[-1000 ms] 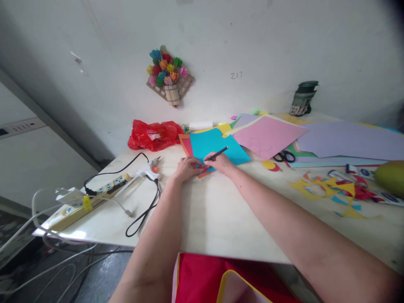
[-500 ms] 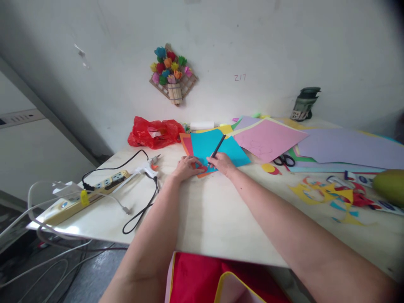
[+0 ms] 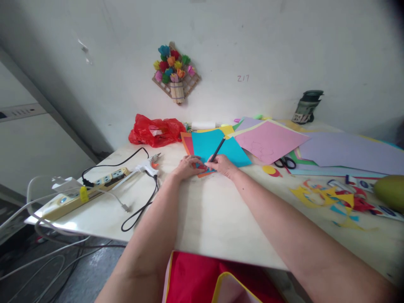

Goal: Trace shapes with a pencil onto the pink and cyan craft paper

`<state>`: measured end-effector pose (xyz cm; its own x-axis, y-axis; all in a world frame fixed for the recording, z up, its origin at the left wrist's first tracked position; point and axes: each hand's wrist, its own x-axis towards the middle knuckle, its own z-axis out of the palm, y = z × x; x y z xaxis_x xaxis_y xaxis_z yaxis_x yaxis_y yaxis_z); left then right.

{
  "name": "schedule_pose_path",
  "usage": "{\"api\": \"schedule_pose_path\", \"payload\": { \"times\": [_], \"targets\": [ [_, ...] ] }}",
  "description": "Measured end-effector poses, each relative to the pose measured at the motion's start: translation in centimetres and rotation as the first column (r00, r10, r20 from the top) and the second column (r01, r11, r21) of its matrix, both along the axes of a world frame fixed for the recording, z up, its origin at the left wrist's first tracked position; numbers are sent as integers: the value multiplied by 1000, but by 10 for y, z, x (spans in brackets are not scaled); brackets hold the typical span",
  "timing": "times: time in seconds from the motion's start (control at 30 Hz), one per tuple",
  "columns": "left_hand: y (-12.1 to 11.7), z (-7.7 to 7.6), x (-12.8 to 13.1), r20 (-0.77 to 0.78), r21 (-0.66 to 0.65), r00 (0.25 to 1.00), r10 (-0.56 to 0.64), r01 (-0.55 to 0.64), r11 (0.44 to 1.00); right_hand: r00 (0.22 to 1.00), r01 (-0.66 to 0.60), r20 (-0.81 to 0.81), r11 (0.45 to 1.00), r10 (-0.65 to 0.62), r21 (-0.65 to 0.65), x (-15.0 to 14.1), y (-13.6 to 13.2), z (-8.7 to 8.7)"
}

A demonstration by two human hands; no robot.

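A blue paper sheet (image 3: 208,145) lies on the table with orange and red sheets showing beneath its left edge. My right hand (image 3: 223,165) grips a dark pen (image 3: 218,148), its tip down near the sheet's lower left part. Beside it, my left hand (image 3: 188,167) has its fingers closed down on a small red paper piece (image 3: 200,167), holding it against the blue sheet. Fingers cover much of that piece, and the pen's tip is hidden.
Left are a glue gun (image 3: 150,165) and a power strip (image 3: 69,201) with trailing cords. A red plastic bag (image 3: 154,132) sits at the back. To the right lie scissors (image 3: 285,163), pink paper (image 3: 271,139), yellow scraps (image 3: 312,198) and a green bottle (image 3: 306,107).
My right hand and the pen have shifted slightly left, closer to the left hand's fingertips. The left hand keeps its place on the red piece. The whole view has moved slightly.
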<state>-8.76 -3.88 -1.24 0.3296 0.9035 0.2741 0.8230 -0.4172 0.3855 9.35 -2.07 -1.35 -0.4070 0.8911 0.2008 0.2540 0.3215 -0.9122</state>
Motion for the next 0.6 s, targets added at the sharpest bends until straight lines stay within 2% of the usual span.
{"api": "schedule_pose_path", "payload": {
  "times": [0.13,0.33,0.6],
  "targets": [
    [-1,2,1,25,3,1000,0,0,1000,999,-7,46,999,5,46,-1,1,-1],
    [-7,7,4,49,26,998,-30,28,999,998,-21,62,999,19,31,-2,1,-1],
    [-2,4,2,51,49,997,-57,55,997,993,-47,115,998,41,46,-1,1,-2]
  ]
}}
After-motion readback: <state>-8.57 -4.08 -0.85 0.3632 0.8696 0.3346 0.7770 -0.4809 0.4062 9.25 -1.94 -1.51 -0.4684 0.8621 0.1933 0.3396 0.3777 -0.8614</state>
